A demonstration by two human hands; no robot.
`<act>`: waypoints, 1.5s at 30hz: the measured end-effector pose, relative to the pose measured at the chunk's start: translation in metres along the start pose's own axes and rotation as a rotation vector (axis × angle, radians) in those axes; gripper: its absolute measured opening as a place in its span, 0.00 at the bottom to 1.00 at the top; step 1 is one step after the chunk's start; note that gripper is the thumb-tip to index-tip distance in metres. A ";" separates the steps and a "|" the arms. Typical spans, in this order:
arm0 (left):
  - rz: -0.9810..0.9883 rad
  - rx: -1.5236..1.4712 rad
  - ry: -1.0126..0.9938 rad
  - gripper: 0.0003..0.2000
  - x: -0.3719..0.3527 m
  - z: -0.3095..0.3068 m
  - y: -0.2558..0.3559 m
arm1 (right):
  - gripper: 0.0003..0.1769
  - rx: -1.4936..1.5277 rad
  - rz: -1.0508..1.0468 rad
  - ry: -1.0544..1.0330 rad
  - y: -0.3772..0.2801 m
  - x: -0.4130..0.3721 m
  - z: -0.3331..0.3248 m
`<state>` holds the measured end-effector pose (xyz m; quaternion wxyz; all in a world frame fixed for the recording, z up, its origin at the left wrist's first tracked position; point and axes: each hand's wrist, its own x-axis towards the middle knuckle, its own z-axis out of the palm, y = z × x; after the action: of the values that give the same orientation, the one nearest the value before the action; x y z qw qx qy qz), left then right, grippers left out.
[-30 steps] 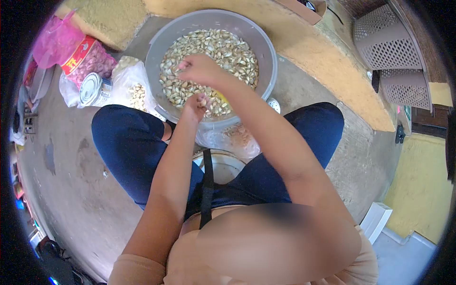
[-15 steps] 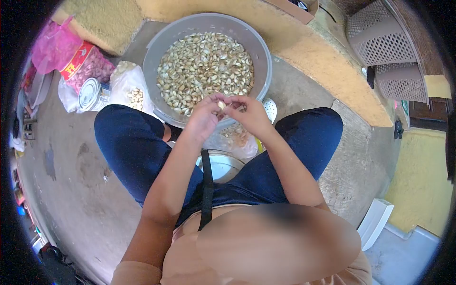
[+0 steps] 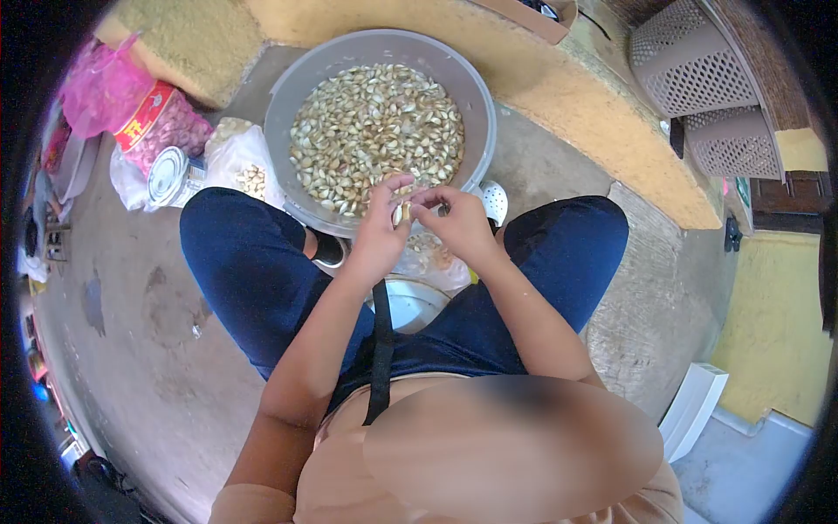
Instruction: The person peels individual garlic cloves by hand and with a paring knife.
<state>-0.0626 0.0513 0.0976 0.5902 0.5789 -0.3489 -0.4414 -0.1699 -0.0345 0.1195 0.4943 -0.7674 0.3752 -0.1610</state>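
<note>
My left hand (image 3: 381, 234) is closed, with a pale garlic clove (image 3: 400, 214) between its thumb and fingers. Right beside it, the fingertips of my right hand (image 3: 458, 223) are pinched together against the clove's edge. A small dark patch shows at the right fingers; what they grip is too small to make out. Both hands are over the near rim of a big grey tub (image 3: 482, 113). Many garlic cloves (image 3: 375, 131) fill the tub, seemingly in water. Under my hands lies a clear plastic bag (image 3: 436, 262) with peelings.
A white bag with peeled cloves (image 3: 251, 181), a can (image 3: 170, 175) and a pink net bag of garlic (image 3: 175, 131) stand to the left. A perforated white skimmer (image 3: 494, 203) is right of the tub. Between my legs sits a white container (image 3: 410, 306). A yellow ledge (image 3: 602, 131) runs behind.
Both hands have moved slightly down, toward me. The clove is turned differently in the left fingers, and the right hand has shifted a little against it.
</note>
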 end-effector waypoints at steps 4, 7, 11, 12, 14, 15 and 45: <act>0.077 0.135 0.000 0.26 -0.003 0.001 0.009 | 0.08 -0.070 -0.182 0.104 -0.003 -0.003 0.008; 0.088 0.189 -0.008 0.27 -0.003 0.000 0.013 | 0.07 -0.156 -0.334 0.164 -0.002 -0.003 0.009; 0.058 0.134 -0.025 0.28 -0.003 0.000 0.013 | 0.06 -0.169 -0.404 0.213 -0.001 -0.003 0.010; 0.066 0.136 -0.031 0.28 -0.003 -0.001 0.012 | 0.06 -0.139 -0.370 0.208 -0.003 -0.003 0.010; 0.078 0.101 -0.046 0.27 -0.001 -0.002 0.009 | 0.06 -0.091 -0.279 0.215 0.000 -0.001 0.010; 0.082 0.064 -0.055 0.26 0.000 -0.002 0.008 | 0.06 -0.068 -0.233 0.218 0.002 0.000 0.011; -0.391 -0.598 0.099 0.12 0.018 -0.015 -0.002 | 0.08 0.044 -0.092 0.217 0.026 0.011 0.006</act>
<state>-0.0420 0.0401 0.0930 0.6538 0.4572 -0.0580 -0.6001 -0.1697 -0.0453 0.0925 0.4596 -0.7509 0.3874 -0.2736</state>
